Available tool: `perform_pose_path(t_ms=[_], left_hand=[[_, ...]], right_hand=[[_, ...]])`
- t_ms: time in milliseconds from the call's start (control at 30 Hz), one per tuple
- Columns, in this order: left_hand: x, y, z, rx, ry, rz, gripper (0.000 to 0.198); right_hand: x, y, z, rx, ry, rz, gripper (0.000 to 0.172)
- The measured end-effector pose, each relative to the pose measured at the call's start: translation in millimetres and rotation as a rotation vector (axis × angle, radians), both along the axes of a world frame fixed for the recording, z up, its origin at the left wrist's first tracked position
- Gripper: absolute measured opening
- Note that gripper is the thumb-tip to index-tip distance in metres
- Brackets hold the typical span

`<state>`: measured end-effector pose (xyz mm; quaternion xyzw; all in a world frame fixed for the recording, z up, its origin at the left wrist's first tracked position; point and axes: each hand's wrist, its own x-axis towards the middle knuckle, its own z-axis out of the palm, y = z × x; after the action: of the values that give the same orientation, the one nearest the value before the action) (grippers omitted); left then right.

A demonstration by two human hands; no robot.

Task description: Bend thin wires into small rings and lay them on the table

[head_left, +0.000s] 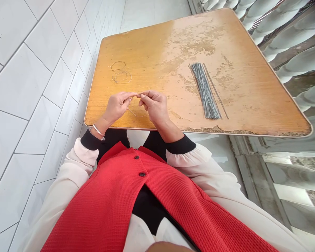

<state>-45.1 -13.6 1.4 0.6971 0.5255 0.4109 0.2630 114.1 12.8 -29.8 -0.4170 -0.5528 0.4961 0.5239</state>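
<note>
Red waistcoat (112, 199), fastened with dark buttons (142, 174), fills the foreground as a person in a cream sleeve (76, 168) leans over a worn wooden tabletop (136, 52), forearms reaching across its near edge. Left hand (117, 106), a silver bangle (98, 130) at its wrist, and right hand (154, 106) meet close together near that edge, each thumb and forefinger pressed into a tight pinch, the other fingers curled loosely inward. Between them is a thin wire (132, 112), its fine tail curving down below the fingers; the fingertips hide its path through the pinches. The step in hand appears to be bending this wire into a small loop, judging by the small wire rings (122, 77) lying just beyond the left hand. A long bundle of grey wires (204, 91) lies well to the right of the hands, with a single strand (215, 91) just beside it. Taking up a fresh length from the bundle would call for one hand to release its pinch. How the rings are closed is too fine to make out, and the wire's thickness and material cannot be told from this view. White tiles (34, 105) run along the table's left side, while the ribbed panels (291, 52) beyond its right side are hard to identify.
</note>
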Motion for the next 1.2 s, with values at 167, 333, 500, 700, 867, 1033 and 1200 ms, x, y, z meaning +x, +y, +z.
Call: perform_pose_path(t_ms=[167,333,500,700,867,1033,1200], left_hand=[[-1,1,1.2,0.045,0.054,-0.002,0.027],[5,2,-2.8,-0.030,-0.077,0.068,0.025],[8,3,-3.6,-0.158,-0.312,0.210,0.014],[9,3,-2.5,-0.279,-0.571,0.264,0.008],[11,2,-1.1,-0.380,-0.666,0.189,0.011],[11,2,-4.1,-0.397,-0.734,0.172,0.013],[6,2,-5.7,-0.431,-0.829,0.145,0.012]], right_hand=[[-3,-2,-0.8,0.014,0.029,-0.057,0.016],[0,2,0.0,0.018,-0.013,-0.031,0.014],[11,-1,-1.4,-0.033,0.041,0.016,0.035],[14,-4,-1.0,-0.156,0.111,0.038,0.026],[11,9,8.3,-0.153,0.106,0.021,0.025],[9,13,17.2,-0.224,0.111,0.047,0.022],[8,16,16.1,-0.245,0.118,0.049,0.018]])
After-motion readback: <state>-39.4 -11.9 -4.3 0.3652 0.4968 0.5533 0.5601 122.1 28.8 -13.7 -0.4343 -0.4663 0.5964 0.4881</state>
